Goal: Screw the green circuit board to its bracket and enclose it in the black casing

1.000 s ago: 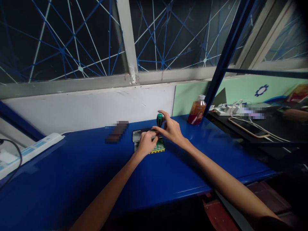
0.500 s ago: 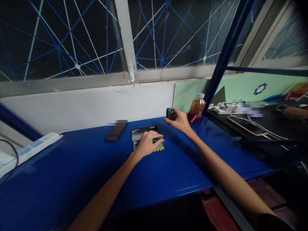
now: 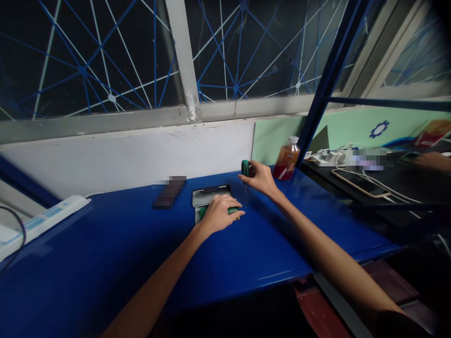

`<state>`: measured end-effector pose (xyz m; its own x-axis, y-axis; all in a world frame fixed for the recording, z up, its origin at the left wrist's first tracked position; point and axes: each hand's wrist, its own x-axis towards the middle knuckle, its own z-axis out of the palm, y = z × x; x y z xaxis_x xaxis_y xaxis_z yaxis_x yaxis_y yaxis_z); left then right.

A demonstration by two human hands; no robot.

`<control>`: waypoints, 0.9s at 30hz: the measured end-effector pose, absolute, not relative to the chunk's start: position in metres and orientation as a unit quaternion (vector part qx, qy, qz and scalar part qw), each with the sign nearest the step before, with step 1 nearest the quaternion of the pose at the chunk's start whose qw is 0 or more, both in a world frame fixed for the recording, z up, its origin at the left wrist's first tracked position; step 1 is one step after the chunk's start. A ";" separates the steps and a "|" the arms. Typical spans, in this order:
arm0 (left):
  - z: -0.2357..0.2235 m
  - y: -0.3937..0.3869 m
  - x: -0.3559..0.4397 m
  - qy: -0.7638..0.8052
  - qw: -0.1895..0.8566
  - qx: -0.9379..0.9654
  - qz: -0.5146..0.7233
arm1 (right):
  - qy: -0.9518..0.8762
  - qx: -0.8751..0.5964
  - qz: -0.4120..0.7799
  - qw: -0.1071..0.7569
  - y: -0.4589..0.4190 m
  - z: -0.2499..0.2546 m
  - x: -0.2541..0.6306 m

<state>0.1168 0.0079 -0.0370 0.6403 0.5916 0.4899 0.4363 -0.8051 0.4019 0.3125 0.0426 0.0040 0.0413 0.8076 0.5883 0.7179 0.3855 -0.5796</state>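
In my right hand [image 3: 261,179] is a screwdriver [image 3: 245,167] with a green and black handle. It is upright, its thin shaft pointing down at the blue table, to the right of my left hand. Fingers and thumb of my left hand [image 3: 221,213] close around a green circuit board [image 3: 232,211] with yellow at its edge; most of the board is hidden under the hand. Directly behind and partly beneath that hand lies an open, shallow dark case [image 3: 202,199], its lid tipped back. Green also shows inside its left part.
A drink bottle [image 3: 287,159] stands behind my right hand. A dark, blurred-out flat object [image 3: 171,192] lies left of the case. At the far left of the blue table [image 3: 141,253] is a power strip [image 3: 45,225]. A phone [image 3: 360,182], cables and another person's hand [image 3: 435,162] are on the right-hand desk.
My right hand has lifted the screwdriver off the board and moved right with it, then slightly back left. My left hand has shifted right and now covers more of the board.
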 end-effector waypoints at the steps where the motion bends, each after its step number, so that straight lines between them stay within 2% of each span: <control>1: -0.037 0.008 0.117 0.293 0.124 0.894 0.314 | -0.682 -0.550 0.064 0.477 0.042 0.005 0.313; 9: -0.037 0.010 0.118 0.309 0.150 0.869 0.355 | -0.622 -0.467 0.252 0.576 0.038 0.010 0.307; 22: -0.037 0.012 0.119 0.302 0.171 0.840 0.416 | -0.594 -0.462 0.248 0.610 0.036 0.016 0.305; 27: -0.038 0.013 0.119 0.328 0.133 0.842 0.408 | -0.583 -0.458 0.254 0.621 0.036 0.017 0.307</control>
